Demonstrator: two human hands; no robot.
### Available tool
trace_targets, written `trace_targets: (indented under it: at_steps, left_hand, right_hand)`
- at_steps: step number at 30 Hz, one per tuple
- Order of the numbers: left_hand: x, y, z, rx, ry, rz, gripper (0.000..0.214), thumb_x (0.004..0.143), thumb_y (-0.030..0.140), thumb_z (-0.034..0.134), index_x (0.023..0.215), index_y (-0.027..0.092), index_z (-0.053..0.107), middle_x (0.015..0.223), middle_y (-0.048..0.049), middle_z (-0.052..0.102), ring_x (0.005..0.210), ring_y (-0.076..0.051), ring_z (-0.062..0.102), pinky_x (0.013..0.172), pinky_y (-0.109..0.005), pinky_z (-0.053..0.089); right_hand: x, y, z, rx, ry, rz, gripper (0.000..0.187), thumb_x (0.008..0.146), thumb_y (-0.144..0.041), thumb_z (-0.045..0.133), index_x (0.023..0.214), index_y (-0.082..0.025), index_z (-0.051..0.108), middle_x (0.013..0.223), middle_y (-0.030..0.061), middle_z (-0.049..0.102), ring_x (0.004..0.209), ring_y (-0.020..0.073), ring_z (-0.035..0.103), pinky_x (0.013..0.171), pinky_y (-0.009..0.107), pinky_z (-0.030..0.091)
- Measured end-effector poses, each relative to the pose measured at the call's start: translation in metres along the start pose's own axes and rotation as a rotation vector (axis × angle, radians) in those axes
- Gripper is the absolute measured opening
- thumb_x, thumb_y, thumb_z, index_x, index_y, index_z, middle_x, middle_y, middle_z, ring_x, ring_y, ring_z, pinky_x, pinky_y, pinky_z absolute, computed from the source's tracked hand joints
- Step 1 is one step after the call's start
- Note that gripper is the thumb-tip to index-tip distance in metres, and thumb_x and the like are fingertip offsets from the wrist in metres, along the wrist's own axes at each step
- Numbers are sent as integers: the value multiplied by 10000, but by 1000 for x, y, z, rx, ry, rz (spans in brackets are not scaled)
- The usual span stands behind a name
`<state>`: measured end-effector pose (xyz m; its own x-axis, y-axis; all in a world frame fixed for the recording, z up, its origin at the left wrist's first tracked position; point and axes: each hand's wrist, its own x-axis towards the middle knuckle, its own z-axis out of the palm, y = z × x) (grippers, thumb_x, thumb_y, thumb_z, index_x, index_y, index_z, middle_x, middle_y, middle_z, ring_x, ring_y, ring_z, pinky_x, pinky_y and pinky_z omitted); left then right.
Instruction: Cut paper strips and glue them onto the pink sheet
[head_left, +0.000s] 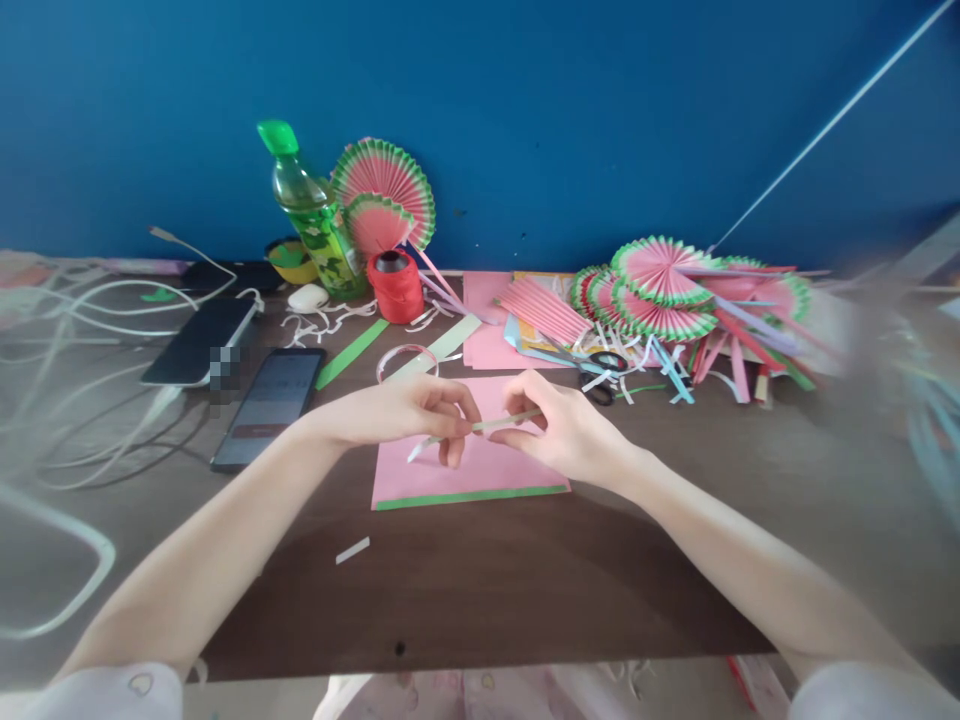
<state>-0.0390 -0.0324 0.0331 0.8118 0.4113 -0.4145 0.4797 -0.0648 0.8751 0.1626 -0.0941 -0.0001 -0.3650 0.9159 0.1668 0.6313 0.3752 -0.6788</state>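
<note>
Between my two hands a thin pale-green strip is stretched, held just above a pink paper sheet. My left hand is closed, pinching the strip's left part, and a white tail hangs out past those fingers. At the other end my right hand pinches the strip between thumb and fingers. A green band runs along the sheet's near edge. Behind my left hand lie a clear ring of tape and a wider light-green strip.
Pleated pink-and-green paper fans pile up at the back right, by black scissors and paper scraps. A green bottle, a red spool and another fan stand at the back. Phones and white cables occupy the left.
</note>
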Motion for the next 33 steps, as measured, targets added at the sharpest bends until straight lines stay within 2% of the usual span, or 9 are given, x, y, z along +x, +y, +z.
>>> trace_targets:
  at_steps: [6,13,18,22,26,33]
  left_hand:
    - [-1,1,2,67,38,-3,147,773,288,488,845,165,526,669,-7,651,620,-109,560,570,-217,381]
    - [-2,5,5,166,79,-28,165,777,331,483,843,185,527,680,9,662,642,-110,569,597,-213,396]
    - [-4,8,10,174,112,-20,91,758,236,476,826,191,518,699,23,661,676,-109,587,651,-216,425]
    - [-6,11,15,189,137,2,98,759,195,440,817,193,518,705,32,653,685,-101,591,680,-214,431]
    - [-7,13,19,318,176,44,142,754,177,409,809,195,538,704,41,640,688,-96,569,659,-203,408]
    - [-6,10,24,541,302,48,134,737,196,426,778,205,553,744,37,614,691,-107,515,613,-207,357]
  right_hand:
    - [1,-1,-1,65,11,-23,257,741,-358,607,801,-208,407,719,-15,524,605,94,492,583,226,404]
    - [2,-1,-2,229,-4,54,253,712,-297,633,800,-206,415,681,-38,472,589,80,463,579,217,410]
    - [4,0,-4,278,-66,95,243,710,-308,627,862,-189,479,662,-44,451,563,74,440,552,210,377]
    - [6,0,-5,253,-118,109,159,735,-300,594,810,-162,574,619,-42,446,532,65,394,525,203,338]
    - [6,2,-4,261,-154,95,129,745,-270,574,735,-147,608,673,-12,525,578,77,443,548,203,352]
    - [6,-2,-5,289,-174,115,75,733,-192,556,735,-144,614,651,-17,543,558,73,436,537,201,345]
